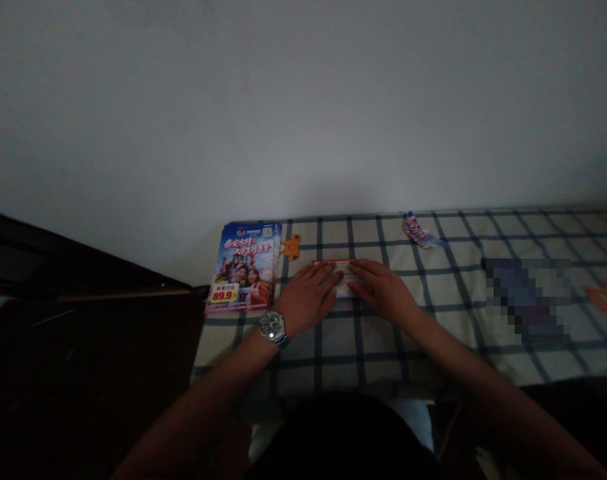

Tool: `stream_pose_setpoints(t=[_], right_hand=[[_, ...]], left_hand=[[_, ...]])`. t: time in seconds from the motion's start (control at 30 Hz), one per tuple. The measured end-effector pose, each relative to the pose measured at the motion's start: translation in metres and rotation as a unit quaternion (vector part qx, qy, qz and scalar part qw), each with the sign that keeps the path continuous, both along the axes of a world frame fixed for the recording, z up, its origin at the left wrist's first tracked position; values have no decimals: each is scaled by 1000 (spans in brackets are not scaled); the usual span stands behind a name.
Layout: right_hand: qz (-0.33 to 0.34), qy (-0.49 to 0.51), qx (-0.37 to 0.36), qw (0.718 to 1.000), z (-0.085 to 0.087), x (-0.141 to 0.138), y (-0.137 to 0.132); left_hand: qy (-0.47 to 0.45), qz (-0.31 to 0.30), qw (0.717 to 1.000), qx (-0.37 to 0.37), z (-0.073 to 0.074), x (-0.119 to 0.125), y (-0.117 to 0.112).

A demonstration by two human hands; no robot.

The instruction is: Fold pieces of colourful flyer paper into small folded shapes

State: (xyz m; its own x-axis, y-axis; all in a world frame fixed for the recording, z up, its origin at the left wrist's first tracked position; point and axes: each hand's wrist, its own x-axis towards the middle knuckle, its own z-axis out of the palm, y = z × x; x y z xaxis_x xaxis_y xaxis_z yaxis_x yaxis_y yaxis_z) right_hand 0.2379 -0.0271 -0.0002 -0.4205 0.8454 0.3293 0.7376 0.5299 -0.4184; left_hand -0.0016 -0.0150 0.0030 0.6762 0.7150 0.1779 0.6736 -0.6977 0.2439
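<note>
A sheet of paper [342, 289], whitish with a red upper edge and what looks like print, lies on the checked cloth in front of me. It appears folded, but the hands cover much of it. My left hand [309, 293], with a metal watch [272, 327] on the wrist, rests flat over its left part, fingers stretched out. Over the right part lies my right hand [382, 288], its fingers extended and thumb apart. Left of the hands stands a stack of colourful leaflets [246, 267] with a price printed on the top one.
A checked tablecloth [338, 347] covers the table against a pale wall [303, 107]. Toward the back right lies a crumpled, colourful paper piece [417, 231]. Farther right is a pixelated dark object [526, 300]. Orange bear shapes [290, 247] show on the cloth.
</note>
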Motion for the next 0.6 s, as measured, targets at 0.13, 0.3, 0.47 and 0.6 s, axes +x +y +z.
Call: stream_pose_setpoints(t=[0.13, 0.3, 0.47, 0.6], right_hand=[[-13, -8, -1, 1000, -4, -6, -6], [-44, -8, -17, 999, -5, -13, -10], [-55, -4, -18, 998, -7, -18, -14], [-64, -6, -23, 998, -8, -20, -16]], left_hand=[[-6, 14, 1000, -2, -1, 3, -2], [-16, 28, 999, -5, -3, 5, -4], [-20, 29, 999, -6, -4, 6, -4], [-7, 31, 999, -9, -3, 6, -4]])
